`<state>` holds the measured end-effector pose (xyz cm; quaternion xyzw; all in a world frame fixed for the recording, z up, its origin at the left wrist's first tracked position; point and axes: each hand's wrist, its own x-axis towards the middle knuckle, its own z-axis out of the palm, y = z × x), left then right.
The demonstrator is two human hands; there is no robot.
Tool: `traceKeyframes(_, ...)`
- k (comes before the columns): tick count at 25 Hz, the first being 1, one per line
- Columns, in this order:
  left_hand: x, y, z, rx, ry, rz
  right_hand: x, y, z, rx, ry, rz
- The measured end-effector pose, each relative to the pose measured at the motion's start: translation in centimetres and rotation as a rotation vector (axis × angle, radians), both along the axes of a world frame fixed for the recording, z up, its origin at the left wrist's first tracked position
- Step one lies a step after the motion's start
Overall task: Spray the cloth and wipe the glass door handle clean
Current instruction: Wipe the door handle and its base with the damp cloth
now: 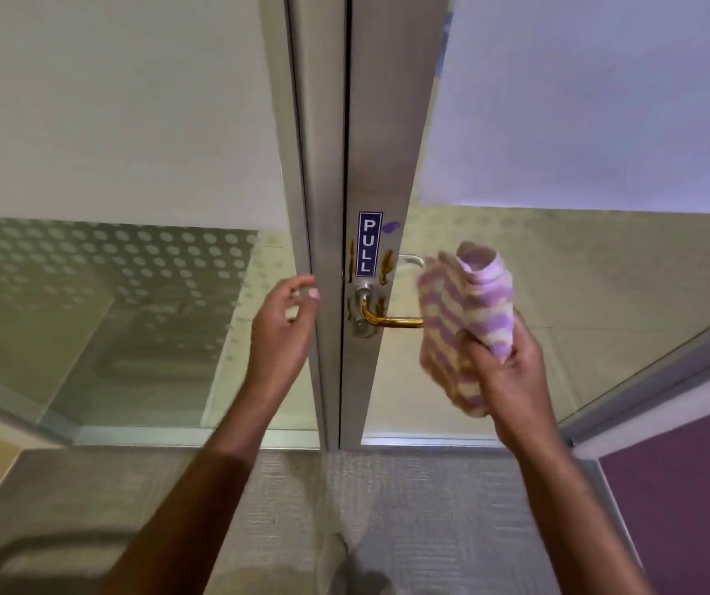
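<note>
A metal-framed glass door [381, 143] stands straight ahead, with a blue PULL sticker [369, 244] on its frame. Below the sticker a lever handle [387, 320] sticks out to the right, smeared with a brown-yellow stain; similar smears mark the frame around it. My right hand [512, 371] grips a purple and cream striped cloth [464, 319], bunched up just right of the handle and covering its tip. My left hand [286, 332] hovers empty, fingers loosely curled, beside the frame's left edge. No spray bottle is in view.
A frosted, dotted glass panel [108, 268] is fixed left of the door. A purple wall panel [683, 500] stands at the lower right. Grey carpet [344, 500] covers the floor. A blurred dark shape [52, 560] lies at the bottom left.
</note>
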<state>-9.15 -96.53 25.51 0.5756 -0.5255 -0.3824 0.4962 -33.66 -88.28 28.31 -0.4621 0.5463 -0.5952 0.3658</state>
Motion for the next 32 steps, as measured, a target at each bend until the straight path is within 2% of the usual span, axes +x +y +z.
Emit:
traceKeyframes(3, 0.1, -3.9, 2.1, -0.312, -0.217, 0.011, 0.7, -3.2, 1.4, -0.257, 0.345, -0.111)
traceKeyframes(7, -0.3, -7.8, 5.2, -0.690, -0.424, 0.114, 2.6, -9.9, 1.3, -0.576, 1.009, -0.292)
traceKeyframes(9, -0.5, -9.1, 6.3, -0.803, -0.478, 0.176, 3.4, -13.5, 0.5, -0.593, 1.302, -0.257)
traceKeyframes(11, -0.4, -10.2, 6.6, -0.884, -0.535, 0.214, 3.6, -15.9, -1.1, -0.508, 1.559, -0.172)
traceKeyframes(13, -0.3, -11.1, 6.4, -0.968, -0.615, 0.211, 2.9, -17.2, -2.9, -0.481, 1.701, -0.137)
traceKeyframes(18, -0.9, -13.0, 6.4, -1.028, -0.681, 0.160, 1.1, -16.9, -6.5, -0.481, 1.784, 0.090)
traceKeyframes(22, -1.1, -14.2, 6.4, -1.032, -0.709, 0.173, -0.3, -16.1, -6.9, -0.486, 1.797, 0.245)
traceKeyframes(24, -1.2, -14.6, 6.4, -1.035, -0.729, 0.169, -0.7, -16.5, -6.1, -0.504, 1.760, 0.233)
traceKeyframes(28, -1.0, -15.7, 6.1, -1.034, -0.787, 0.188, 1.7, -17.9, -4.8, -0.543, 1.527, 0.031)
traceKeyframes(30, -1.0, -16.3, 5.8, -1.032, -0.822, 0.223, 3.0, -18.1, -5.6, -0.508, 1.512, 0.053)
traceKeyframes(32, -1.3, -16.8, 5.6, -1.040, -0.847, 0.261, 2.5, -17.4, -6.9, -0.471, 1.562, 0.176)
